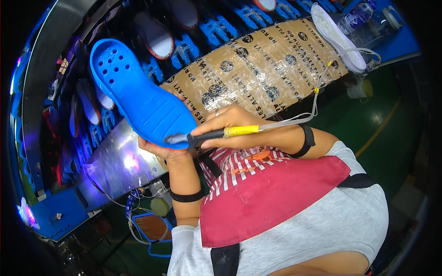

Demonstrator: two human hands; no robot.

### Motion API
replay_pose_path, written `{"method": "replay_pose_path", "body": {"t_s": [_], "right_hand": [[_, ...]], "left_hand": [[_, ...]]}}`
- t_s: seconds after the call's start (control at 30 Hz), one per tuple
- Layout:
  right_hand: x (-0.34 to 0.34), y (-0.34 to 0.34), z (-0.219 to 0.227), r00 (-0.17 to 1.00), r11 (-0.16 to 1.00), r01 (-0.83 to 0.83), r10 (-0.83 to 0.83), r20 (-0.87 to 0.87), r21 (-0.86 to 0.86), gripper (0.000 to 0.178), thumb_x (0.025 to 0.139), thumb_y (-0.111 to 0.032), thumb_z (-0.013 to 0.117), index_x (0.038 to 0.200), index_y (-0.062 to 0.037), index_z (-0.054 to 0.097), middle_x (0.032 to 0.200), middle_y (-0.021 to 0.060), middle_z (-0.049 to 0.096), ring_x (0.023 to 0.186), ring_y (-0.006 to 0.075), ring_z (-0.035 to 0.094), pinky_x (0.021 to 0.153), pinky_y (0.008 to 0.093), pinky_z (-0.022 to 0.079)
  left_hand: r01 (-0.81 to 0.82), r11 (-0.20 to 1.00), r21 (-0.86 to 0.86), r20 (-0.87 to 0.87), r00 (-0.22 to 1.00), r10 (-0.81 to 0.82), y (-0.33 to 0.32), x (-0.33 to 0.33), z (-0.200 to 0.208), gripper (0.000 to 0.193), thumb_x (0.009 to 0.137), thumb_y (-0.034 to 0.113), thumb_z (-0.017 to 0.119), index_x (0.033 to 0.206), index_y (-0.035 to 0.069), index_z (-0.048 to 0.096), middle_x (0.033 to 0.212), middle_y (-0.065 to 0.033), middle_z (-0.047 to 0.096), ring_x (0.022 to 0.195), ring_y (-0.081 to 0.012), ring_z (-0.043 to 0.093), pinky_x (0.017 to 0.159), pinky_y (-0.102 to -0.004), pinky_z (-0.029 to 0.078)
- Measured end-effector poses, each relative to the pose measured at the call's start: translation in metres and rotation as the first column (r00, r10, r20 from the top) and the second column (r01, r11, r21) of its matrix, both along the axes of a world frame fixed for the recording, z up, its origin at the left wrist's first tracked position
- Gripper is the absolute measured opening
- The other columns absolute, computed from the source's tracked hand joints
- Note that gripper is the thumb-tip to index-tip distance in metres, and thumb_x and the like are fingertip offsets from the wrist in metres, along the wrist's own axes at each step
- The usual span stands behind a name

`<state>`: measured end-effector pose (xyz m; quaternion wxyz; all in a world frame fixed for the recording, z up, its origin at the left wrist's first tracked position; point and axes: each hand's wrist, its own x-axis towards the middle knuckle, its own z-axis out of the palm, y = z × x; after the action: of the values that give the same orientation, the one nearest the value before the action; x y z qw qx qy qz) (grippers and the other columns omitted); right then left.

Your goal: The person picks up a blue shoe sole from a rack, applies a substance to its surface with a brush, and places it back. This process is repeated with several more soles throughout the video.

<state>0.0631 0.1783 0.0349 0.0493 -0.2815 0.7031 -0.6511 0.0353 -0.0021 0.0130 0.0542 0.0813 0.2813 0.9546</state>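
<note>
A blue shoe sole with round holes at its toe end and ridges across its heel half is held out at a slant. My left hand grips its heel end from beneath, mostly hidden by it. Closed around the black handle of a glue brush is my right hand. Yellow tape wraps the handle's rear, where a clear tube runs off. The pale brush tip lies over the sole's heel, apparently touching its inside.
Brown printed tape covers the bench top. A white sole rests at its right end, beside a plastic bottle. Blue racks carrying shoes run along the far and left sides. The tube loops over the bench edge.
</note>
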Motion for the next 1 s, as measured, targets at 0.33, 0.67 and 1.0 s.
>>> {"method": "replay_pose_path", "body": {"t_s": [0.33, 0.67, 1.0], "right_hand": [[-0.004, 0.009, 0.007, 0.996, 1.0, -0.02, 0.019, -0.093, -0.008, 0.027, 0.072, -0.013, 0.075, 0.098, -0.0072, 0.069, 0.072, 0.0093, 0.064, 0.065, 0.0196, 0.062, 0.058, 0.0291, 0.046], [-0.009, 0.019, 0.02, 0.949, 0.967, -0.25, 0.255, -0.183, 0.047, 0.028, 0.072, -0.017, 0.073, 0.098, -0.0074, 0.068, 0.076, 0.0107, 0.064, 0.065, 0.0241, 0.061, 0.059, 0.0305, 0.047], [-0.004, 0.02, 0.015, 0.892, 0.949, -0.309, 0.314, -0.324, 0.069, 0.024, 0.075, -0.023, 0.071, 0.095, -0.0107, 0.068, 0.076, 0.0092, 0.065, 0.068, 0.0264, 0.061, 0.062, 0.0355, 0.048]], "left_hand": [[0.101, 0.994, -0.03, -0.036, 0.994, -0.102, -0.013, -0.002, 0.01, 0.091, 0.069, 0.056, 0.064, 0.135, 0.003, 0.03, 0.124, -0.0254, 0.041, 0.106, -0.0433, 0.048, 0.079, -0.0525, 0.051], [0.266, 0.961, -0.078, -0.099, 0.957, -0.273, -0.025, -0.007, 0.01, 0.1, 0.068, 0.058, 0.064, 0.139, 0.002, 0.023, 0.129, -0.033, 0.037, 0.107, -0.0485, 0.049, 0.082, -0.0537, 0.049], [0.397, 0.903, -0.164, 0.191, 0.911, -0.366, -0.025, -0.011, 0.021, 0.082, 0.078, 0.054, 0.05, 0.136, -0.001, 0.03, 0.131, -0.0298, 0.039, 0.11, -0.0461, 0.049, 0.091, -0.0518, 0.044]]}}
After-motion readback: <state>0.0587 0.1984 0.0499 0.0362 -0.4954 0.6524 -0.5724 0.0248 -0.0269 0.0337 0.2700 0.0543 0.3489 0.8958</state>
